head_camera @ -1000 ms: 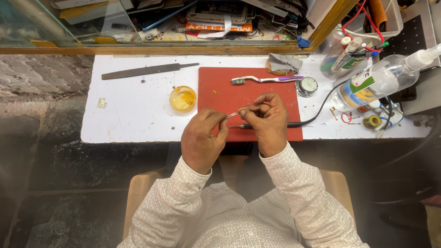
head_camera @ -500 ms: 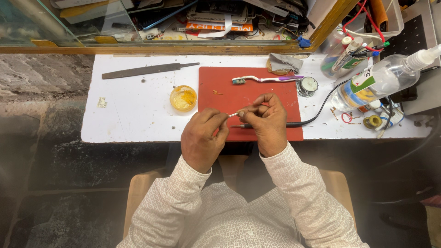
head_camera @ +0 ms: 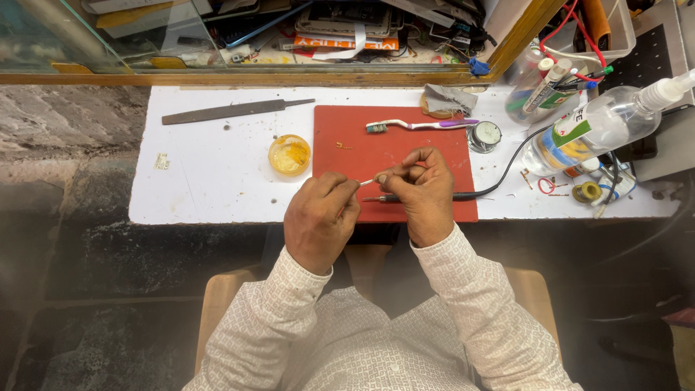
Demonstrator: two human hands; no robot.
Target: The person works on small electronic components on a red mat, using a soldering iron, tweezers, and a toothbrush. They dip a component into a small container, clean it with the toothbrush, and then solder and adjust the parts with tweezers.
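White bench top (head_camera: 217, 174) is seen from above, set against a glass-fronted shelf of clutter (head_camera: 326, 29), with bare stone to the left. A red work mat (head_camera: 427, 156) is laid at the middle, presumably to protect the surface under hot or fine work.

Long items are parked out of the way along the far edge: a flat metal file (head_camera: 232, 111) on the white, a toothbrush (head_camera: 420, 125) on the mat's top edge. A clear spray bottle (head_camera: 601, 127) lies tilted at the right, near wire scraps. A small round tub of yellow paste (head_camera: 289, 154) is kept just left of the mat, within reach.

Both hands are held close together over the mat's near edge. A thin pale wire or pin (head_camera: 368, 182) is pinched at one end by the left hand (head_camera: 318, 221) and at the other by the fingertips of the right hand (head_camera: 420, 192), so it spans the small gap between them. A soldering iron (head_camera: 384, 198) with black cord is lying on the mat just under the right hand; whether it is gripped cannot be told.
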